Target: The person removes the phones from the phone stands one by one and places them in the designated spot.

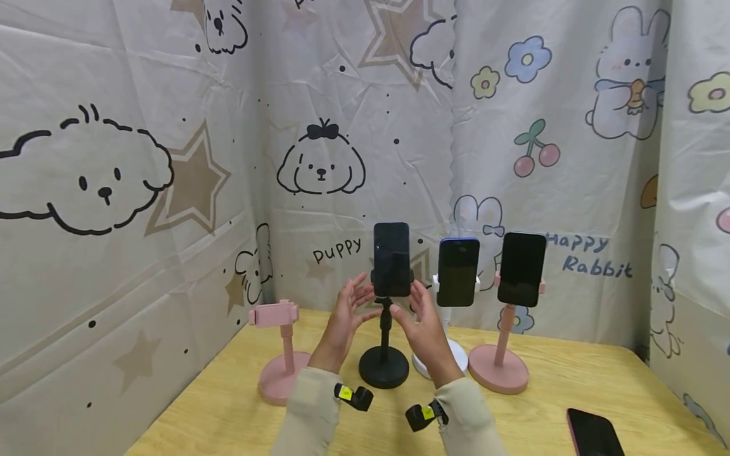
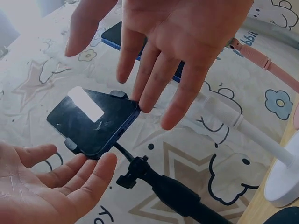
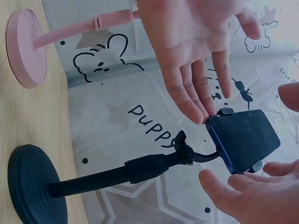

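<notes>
A dark phone [image 1: 391, 256] stands upright in the clamp of a black phone stand [image 1: 384, 368], its screen facing me. At its lower left side is my left hand [image 1: 345, 320], fingers spread and loosely extended; my right hand [image 1: 423, 323] mirrors it on the other side. In the left wrist view, fingertips of both hands come close to the phone's lower edge and the clamp arms; whether they touch cannot be told. The right wrist view shows the phone [image 3: 245, 140] tilted on the stand's neck, with neither hand wrapped around it.
Left of the hands stands a pink phone stand [image 1: 274, 315] with no phone in its clamp. To the right, a white stand [image 1: 456, 358] and another pink stand [image 1: 499, 367] each hold a phone. One more phone [image 1: 595, 434] lies on the wooden table [image 1: 547, 418]. Printed curtains surround the table.
</notes>
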Demonstrator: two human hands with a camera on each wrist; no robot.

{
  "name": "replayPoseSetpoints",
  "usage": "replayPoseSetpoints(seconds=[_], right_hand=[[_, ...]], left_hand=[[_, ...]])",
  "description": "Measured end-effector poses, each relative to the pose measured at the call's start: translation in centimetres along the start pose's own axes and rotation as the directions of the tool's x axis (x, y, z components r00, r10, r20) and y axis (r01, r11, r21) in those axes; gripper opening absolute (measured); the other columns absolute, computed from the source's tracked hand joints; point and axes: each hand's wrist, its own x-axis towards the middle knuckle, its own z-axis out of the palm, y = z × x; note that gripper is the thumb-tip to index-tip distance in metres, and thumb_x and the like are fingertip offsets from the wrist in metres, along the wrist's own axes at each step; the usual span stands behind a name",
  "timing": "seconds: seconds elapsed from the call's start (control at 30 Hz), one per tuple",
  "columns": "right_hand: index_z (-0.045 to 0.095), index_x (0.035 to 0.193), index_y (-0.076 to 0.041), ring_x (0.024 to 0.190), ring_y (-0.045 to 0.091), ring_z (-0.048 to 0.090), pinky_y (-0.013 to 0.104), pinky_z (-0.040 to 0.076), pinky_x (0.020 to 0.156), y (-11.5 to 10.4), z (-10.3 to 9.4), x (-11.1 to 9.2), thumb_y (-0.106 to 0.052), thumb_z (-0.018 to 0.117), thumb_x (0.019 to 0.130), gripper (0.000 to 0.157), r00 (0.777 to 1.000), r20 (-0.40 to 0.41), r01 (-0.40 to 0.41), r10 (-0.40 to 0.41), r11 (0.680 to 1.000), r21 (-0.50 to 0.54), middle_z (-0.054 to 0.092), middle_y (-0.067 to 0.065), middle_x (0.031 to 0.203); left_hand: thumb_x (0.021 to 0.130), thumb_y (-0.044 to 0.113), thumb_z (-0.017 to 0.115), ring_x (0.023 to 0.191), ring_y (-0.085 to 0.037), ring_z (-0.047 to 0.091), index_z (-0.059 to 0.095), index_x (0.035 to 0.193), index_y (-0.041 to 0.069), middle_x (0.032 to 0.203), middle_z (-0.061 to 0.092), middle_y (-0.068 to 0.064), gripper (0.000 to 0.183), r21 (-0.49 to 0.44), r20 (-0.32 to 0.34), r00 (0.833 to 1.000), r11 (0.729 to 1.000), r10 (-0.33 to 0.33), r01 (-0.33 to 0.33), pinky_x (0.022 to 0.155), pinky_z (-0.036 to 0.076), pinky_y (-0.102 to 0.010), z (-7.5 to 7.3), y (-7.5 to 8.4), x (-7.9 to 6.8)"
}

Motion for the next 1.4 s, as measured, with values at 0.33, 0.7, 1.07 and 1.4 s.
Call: replayPoseSetpoints(seconds=[0.33,0.7,1.07,1.4], right_hand=[[0.018,0.152,-0.012,0.141,0.034,0.028,0.054,0.026,0.111,-2.0,-1.2,-0.8,-0.030,0.061,0.096,0.073,1.000,-0.007,0.011,-0.011,0.999,-0.039,0.028,0.016,0.153],[0.029,0.147,-0.017,0.134,0.031,0.041,0.048,0.038,0.105,-2.9,-2.4,-2.8,-0.031,0.064,0.094,0.065,1.000,0.023,-0.012,0.013,1.000,-0.024,0.041,0.015,0.145],[0.034,0.144,-0.017,0.117,0.031,0.056,0.042,0.050,0.093,-4.5,-2.9,-4.7,-0.026,0.062,0.095,0.057,0.997,0.038,-0.067,0.069,0.996,-0.052,0.050,0.017,0.134],[0.035,0.144,-0.014,0.105,0.026,0.062,0.042,0.052,0.089,-6.1,-3.5,-6.5,-0.028,0.062,0.095,0.058,0.996,0.049,-0.062,0.071,0.983,-0.175,0.055,0.018,0.129]], left_hand=[[0.101,0.055,0.029,0.126,-0.039,0.041,0.034,0.148,0.011,0.137,0.043,-0.022,0.064,0.002,-0.010,0.999,1.000,-0.030,0.030,0.095,0.048,-0.047,0.1,1.4,-0.5],[0.100,0.056,0.034,0.115,-0.036,0.049,0.041,0.142,0.007,0.125,0.049,-0.020,0.065,0.109,0.002,0.996,0.990,-0.086,0.085,0.083,0.052,-0.035,-0.2,2.5,-1.8],[0.101,0.030,0.050,0.101,-0.028,0.056,0.043,0.141,0.007,0.131,0.048,-0.018,0.046,0.303,0.038,0.991,0.947,-0.125,0.108,0.076,0.054,-0.032,0.1,4.4,-3.8],[0.098,0.032,0.057,0.095,-0.025,0.059,0.041,0.142,0.010,0.129,0.051,-0.015,0.052,0.471,0.110,0.984,0.879,-0.137,0.070,0.075,0.054,-0.034,0.8,6.0,-5.5]])
